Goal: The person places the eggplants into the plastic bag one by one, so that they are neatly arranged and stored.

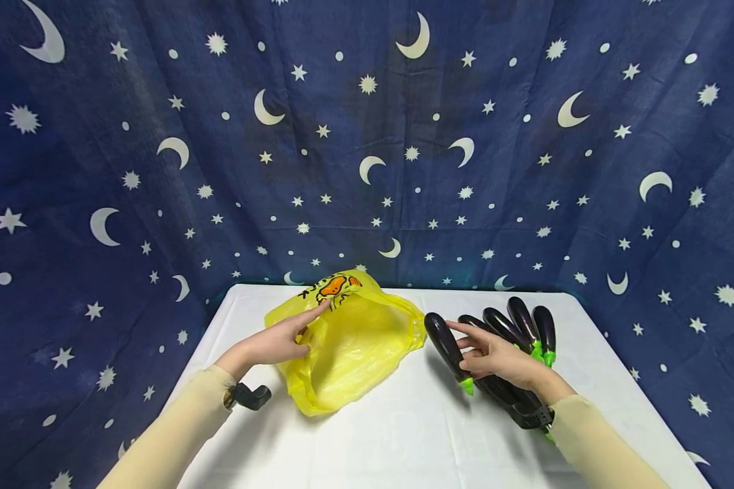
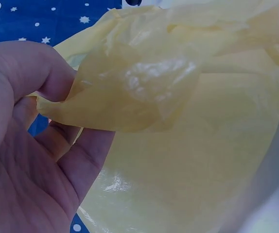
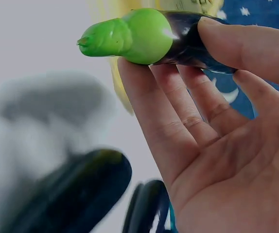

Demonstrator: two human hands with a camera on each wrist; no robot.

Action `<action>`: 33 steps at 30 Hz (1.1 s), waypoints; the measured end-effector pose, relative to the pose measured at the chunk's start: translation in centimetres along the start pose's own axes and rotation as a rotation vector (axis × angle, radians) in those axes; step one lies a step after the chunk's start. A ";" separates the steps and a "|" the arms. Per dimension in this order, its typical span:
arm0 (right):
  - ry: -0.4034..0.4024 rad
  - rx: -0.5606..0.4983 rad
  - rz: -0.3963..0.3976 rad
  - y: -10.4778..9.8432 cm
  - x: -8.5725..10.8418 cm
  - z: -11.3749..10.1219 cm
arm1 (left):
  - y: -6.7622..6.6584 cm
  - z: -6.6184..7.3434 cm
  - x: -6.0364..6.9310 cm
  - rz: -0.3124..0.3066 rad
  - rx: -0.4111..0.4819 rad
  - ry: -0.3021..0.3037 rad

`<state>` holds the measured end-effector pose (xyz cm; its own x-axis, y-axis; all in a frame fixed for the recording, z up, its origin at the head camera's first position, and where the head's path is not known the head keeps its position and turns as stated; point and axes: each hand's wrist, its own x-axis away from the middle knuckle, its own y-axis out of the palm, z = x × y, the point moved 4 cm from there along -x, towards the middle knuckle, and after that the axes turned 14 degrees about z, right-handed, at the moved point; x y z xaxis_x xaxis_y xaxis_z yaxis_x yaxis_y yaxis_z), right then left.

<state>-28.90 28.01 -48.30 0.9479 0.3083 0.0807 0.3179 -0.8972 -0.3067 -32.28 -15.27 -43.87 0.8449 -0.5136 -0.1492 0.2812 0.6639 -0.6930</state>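
A yellow plastic bag [image 1: 367, 346] with an orange and black print lies on the table, its mouth spread toward me. My left hand [image 1: 278, 341] pinches the bag's rim at the left; in the left wrist view the thumb presses a fold of the film [image 2: 125, 97] against the fingers. My right hand [image 1: 504, 358] holds one dark purple eggplant [image 1: 443, 343], gripped between thumb and fingertips, just right of the bag. In the right wrist view that eggplant's green stem end [image 3: 149, 36] sticks out past the fingers.
Several more eggplants [image 1: 545, 327] lie grouped on the right of the white table [image 1: 379, 448], partly under my right hand and wrist. A dark blue cloth [image 1: 416, 176] with moons and stars hangs behind and at both sides. A black strap [image 1: 529, 415] circles my right wrist.
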 end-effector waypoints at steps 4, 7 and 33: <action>0.023 -0.040 -0.031 2.0 -1.1 -0.2 | 0.3 0.3 -0.3 -0.002 0.002 0.024; 0.025 -0.086 -0.061 3.7 -2.0 -0.2 | 0.4 0.5 -0.5 -0.003 -0.001 0.030; 0.176 -0.324 -0.053 18.1 -12.1 -2.5 | 0.4 0.9 -1.3 -0.005 -0.031 0.043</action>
<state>-34.55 7.22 -52.47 0.9103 0.3229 0.2589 0.3302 -0.9438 0.0159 -32.87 -13.80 -43.31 0.8230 -0.5402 -0.1758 0.2705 0.6448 -0.7149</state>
